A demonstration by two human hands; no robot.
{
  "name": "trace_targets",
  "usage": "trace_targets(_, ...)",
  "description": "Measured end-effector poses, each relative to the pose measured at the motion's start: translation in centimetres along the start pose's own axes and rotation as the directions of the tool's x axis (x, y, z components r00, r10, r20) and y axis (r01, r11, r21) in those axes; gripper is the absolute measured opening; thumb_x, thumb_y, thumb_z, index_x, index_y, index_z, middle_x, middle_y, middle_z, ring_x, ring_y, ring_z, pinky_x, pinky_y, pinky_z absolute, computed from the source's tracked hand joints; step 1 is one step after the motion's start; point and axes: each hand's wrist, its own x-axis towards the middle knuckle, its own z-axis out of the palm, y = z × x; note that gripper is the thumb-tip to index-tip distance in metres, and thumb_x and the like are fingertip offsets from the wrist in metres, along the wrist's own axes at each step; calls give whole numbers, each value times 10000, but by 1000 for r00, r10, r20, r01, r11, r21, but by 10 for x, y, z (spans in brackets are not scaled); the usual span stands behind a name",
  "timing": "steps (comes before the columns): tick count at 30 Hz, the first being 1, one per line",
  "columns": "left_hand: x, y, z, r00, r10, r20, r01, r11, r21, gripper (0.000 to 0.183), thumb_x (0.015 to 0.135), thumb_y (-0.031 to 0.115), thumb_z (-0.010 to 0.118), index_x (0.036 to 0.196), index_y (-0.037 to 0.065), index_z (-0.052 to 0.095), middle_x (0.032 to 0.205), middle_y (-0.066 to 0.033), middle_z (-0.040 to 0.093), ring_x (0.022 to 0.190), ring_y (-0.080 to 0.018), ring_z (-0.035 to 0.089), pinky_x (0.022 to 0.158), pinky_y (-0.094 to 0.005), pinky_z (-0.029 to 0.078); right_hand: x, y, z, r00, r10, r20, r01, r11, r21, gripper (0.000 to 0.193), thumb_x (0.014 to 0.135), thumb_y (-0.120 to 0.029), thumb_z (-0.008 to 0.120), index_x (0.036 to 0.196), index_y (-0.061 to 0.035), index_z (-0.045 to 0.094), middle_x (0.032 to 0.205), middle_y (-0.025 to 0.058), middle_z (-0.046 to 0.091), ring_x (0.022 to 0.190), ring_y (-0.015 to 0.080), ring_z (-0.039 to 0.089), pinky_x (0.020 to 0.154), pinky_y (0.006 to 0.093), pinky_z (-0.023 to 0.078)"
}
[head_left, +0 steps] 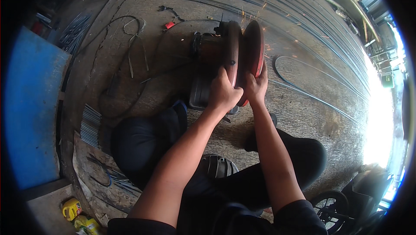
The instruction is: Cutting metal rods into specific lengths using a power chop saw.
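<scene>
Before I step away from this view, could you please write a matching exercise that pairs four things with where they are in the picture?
1. Large flat blue panel
2. Yellow plastic bottle
3. Dark disc-shaped part with a red rim
4. Black-tyred wheel

A. Gripped by the right hand
B. Lower right
C. Left side, at mid-height
D. Lower left corner

Pairs: 1-C, 2-D, 3-A, 4-B
</scene>
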Motion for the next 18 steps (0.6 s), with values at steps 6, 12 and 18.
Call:
trace_targets(6, -1, 1, 0, 1000, -10, 3, 10, 1000, 16, 542, 638, 43, 651, 1128, -75, 453, 914, -325, 615, 911, -471, 608, 795, -479, 512, -1, 0, 0, 1000, 20, -9, -20, 999, -34, 721, 754, -113, 554, 1431, -7, 330, 1239, 270, 558, 1116, 362, 583, 933, 381, 451)
trace_targets(12, -1, 2, 0, 999, 24, -25, -23, 999, 25, 571, 644, 44, 654, 1166, -67, 449, 940, -322, 619, 926, -462, 612, 806, -472, 514, -3, -2, -1, 1000, -1, -14, 1, 999, -39, 723, 746, -111, 561, 1429, -14, 340, 1208, 268, 578, 1081, 363, 603, 893, 388, 472)
trace_targets(18, -1, 1, 0, 1000, 6, -5, -5, 1000, 30, 583, 643, 44, 656, 1175, -68, 445, 942, -320, 621, 923, -461, 614, 809, -473, 514, -2, 5, 0, 998, 63, -10, -64, 998, -25, 712, 750, -118, 566, 1423, -17, 355, 1234, 261, 569, 1110, 350, 592, 915, 385, 463)
